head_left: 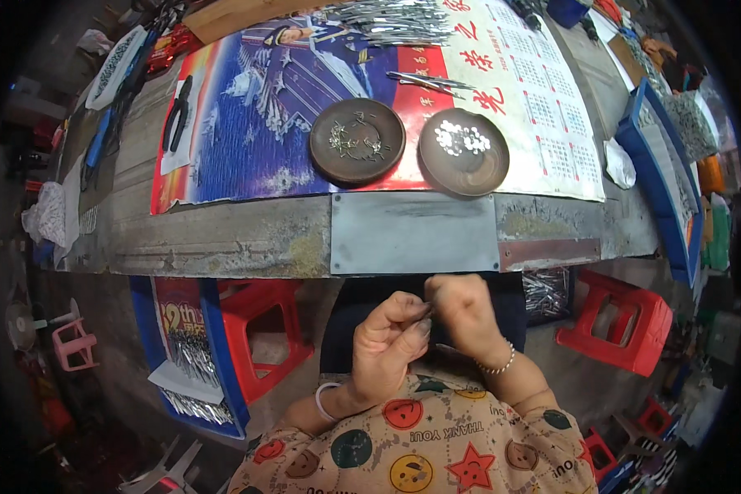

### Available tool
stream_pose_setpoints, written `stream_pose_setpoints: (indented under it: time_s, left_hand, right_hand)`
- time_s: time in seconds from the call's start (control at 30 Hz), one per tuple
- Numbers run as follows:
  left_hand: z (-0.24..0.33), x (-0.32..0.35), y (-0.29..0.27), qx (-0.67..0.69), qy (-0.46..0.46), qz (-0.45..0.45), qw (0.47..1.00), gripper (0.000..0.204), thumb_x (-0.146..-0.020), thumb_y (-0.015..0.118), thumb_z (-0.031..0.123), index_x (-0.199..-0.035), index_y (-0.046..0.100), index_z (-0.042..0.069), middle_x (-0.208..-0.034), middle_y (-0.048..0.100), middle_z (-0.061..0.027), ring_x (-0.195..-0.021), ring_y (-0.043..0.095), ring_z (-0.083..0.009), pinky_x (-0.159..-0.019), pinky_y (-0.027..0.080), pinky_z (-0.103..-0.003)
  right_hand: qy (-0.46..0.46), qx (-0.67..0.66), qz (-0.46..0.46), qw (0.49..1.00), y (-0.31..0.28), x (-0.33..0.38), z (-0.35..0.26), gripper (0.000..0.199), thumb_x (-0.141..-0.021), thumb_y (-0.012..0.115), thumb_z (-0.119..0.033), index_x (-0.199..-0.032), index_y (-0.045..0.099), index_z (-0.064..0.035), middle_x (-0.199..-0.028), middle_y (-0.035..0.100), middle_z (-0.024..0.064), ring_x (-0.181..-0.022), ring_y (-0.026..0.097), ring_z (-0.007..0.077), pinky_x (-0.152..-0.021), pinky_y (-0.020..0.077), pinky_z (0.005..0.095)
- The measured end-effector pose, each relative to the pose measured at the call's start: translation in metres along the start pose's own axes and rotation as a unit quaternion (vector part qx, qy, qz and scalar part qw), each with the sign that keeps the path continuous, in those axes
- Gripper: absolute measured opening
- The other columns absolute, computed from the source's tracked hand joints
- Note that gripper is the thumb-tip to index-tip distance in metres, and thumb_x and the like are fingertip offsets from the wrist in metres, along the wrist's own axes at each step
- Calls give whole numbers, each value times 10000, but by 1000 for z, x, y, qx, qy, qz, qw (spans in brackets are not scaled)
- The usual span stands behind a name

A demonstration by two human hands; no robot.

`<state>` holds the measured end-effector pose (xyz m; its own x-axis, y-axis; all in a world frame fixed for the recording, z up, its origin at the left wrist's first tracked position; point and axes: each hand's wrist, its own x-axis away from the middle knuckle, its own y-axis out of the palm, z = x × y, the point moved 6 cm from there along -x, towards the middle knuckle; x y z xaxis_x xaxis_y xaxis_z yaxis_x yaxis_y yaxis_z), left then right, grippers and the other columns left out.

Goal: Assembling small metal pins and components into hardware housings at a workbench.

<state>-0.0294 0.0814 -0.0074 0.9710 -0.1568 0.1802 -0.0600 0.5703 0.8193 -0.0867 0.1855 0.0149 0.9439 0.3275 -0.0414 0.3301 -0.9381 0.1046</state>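
Below the desk edge, both hands meet, pinching a small metal piece.
Left hand and right hand grips clamp it together; two brown dishes hold small silvery parts.

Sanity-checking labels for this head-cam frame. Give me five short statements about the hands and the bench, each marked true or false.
1. Both hands meet close together below the bench edge. True: the left hand and right hand pinch a small metal piece between them.
2. Three round dishes sit on the poster. False: there are two, a left dish and a right dish.
3. The right dish holds shiny small parts. True.
4. The black-handled pliers lie in the right dish. False: they lie on the bench, left of the poster.
5. The stool to the person's right is blue. False: it is red.
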Motion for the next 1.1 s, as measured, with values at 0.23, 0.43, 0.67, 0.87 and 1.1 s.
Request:
stream_pose_setpoints:
  time_s: [0.23,0.43,0.67,0.87,1.1]
  left_hand:
    - [2,-3,10,-33,18,-28,999,255,-885,487,-96,-1115,540,-1,-993,484,-49,-686,438,-54,-541,345,-186]
    - [-5,-6,5,46,-73,-41,995,217,-918,476,-22,-1106,537,67,-1042,523,-66,-633,421,-83,-526,349,-210]
    - [-4,-18,7,71,-180,11,981,237,-937,477,34,-1171,509,48,-997,575,-107,-649,446,-82,-563,384,-203]
    - [9,-38,2,-86,-132,-21,987,224,-936,507,71,-1153,545,28,-1003,619,-112,-694,507,-78,-629,421,-183]
    - [47,-95,39,-569,1,-138,811,225,-852,543,-35,-1070,599,-27,-907,599,-91,-825,577,-166,-719,455,-263]
  right_hand:
    - [-59,203,47,976,-14,9,-11,296,-769,651,-147,-608,438,-19,-555,370,120,-449,414,280,-414,315,350]
    - [-98,284,45,953,-13,6,-24,264,-825,591,-101,-624,449,-7,-571,387,130,-450,432,289,-419,329,353]
    - [-124,265,150,944,-81,16,-25,278,-926,508,-148,-715,479,29,-643,440,105,-534,447,215,-503,368,299]
    - [-163,333,213,904,-116,17,-26,253,-940,491,-143,-755,490,30,-706,483,109,-605,474,207,-550,394,282]
    - [-223,306,272,885,-137,13,-19,258,-948,477,-179,-780,505,14,-720,505,113,-614,496,202,-550,409,292]
